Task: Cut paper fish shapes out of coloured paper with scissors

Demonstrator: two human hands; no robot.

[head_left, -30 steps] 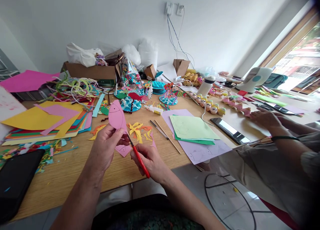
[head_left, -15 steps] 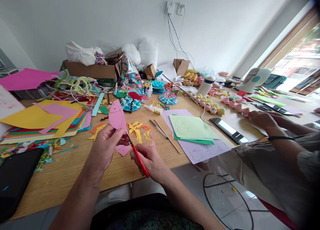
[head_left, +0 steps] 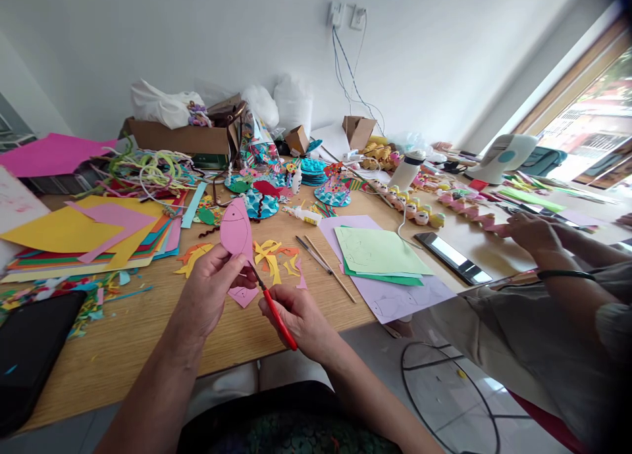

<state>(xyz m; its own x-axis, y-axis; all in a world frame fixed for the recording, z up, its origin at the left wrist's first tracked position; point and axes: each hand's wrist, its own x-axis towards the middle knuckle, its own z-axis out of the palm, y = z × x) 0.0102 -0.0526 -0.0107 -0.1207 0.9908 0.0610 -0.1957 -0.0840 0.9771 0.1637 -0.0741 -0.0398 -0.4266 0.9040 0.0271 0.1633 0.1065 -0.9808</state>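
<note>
Between the thumb and fingers of my left hand (head_left: 210,286) is a pink paper fish (head_left: 236,227) with a drawn eye and curved line. My right hand (head_left: 299,319) grips red-handled scissors (head_left: 279,317), whose blades meet the lower edge of the fish beside my left fingertips. Whether the blades are parted I cannot tell. Beneath my hands, another pink paper piece (head_left: 243,297) with drawn lines lies on the table. Yellow and orange paper scraps (head_left: 269,256) are scattered just behind.
A pen (head_left: 315,254) and a thin wooden stick (head_left: 330,270) lie right of my hands. Green sheets (head_left: 380,250) rest on purple paper. Stacked coloured paper (head_left: 54,233) and a black phone (head_left: 37,355) are at left. A co-worker's hand (head_left: 533,233) is at far right.
The pink fish has turned slightly and shifted a little to the right. My right hand and the scissors have moved marginally right. The co-worker's hands have moved right, away from me.
</note>
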